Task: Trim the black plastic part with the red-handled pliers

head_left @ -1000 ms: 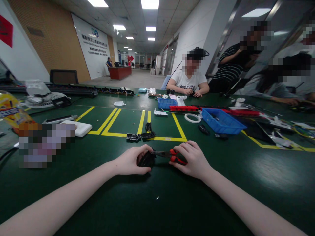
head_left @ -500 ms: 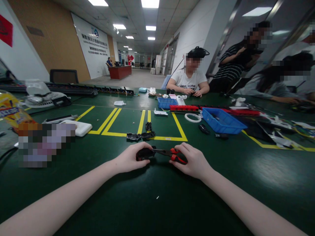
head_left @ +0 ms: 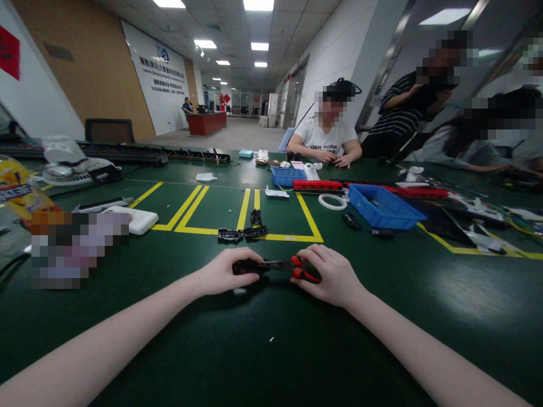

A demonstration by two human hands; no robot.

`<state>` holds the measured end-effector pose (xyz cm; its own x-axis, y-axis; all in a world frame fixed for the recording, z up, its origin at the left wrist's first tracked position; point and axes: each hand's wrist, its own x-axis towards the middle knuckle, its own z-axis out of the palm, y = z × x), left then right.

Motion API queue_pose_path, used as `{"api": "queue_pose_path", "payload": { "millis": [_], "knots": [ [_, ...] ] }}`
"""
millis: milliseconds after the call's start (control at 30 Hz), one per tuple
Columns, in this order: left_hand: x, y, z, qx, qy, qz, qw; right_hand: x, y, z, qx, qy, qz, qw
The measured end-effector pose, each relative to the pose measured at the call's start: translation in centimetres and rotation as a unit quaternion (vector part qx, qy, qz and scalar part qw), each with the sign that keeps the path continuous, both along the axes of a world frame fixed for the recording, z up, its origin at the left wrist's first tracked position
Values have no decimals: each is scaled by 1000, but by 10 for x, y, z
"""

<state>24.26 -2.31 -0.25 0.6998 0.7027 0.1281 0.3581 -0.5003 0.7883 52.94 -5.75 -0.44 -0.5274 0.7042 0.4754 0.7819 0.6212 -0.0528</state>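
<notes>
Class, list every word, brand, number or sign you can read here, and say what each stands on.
"NEW YORK": white T-shirt; the line below is unclear.
"科技有限公司": end of the top line on the wall sign; its other text is too blurred to read surely.
Yellow package: lettering, blurred.
Small label on the yellow tape: too small.

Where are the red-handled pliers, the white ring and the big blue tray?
Red-handled pliers (head_left: 306, 275): head view, lower handle.
White ring (head_left: 332, 208): head view, near edge.
Big blue tray (head_left: 394, 221): head view, near wall.
</notes>
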Motion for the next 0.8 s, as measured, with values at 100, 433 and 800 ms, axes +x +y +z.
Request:
{"api": "queue_pose_path", "payload": {
  "millis": [100, 433, 800],
  "knots": [
    [0, 1, -2, -12, -5, 1, 1000, 0, 0, 0, -16, -9, 14, 1000],
    [1, 5, -6, -18, 0, 2, 1000, -1, -1, 2, -60, -16, 11, 998],
    [1, 1, -2, 4, 3, -12, 1000, 0, 0, 0, -40, -9, 25, 999]
  ]
}}
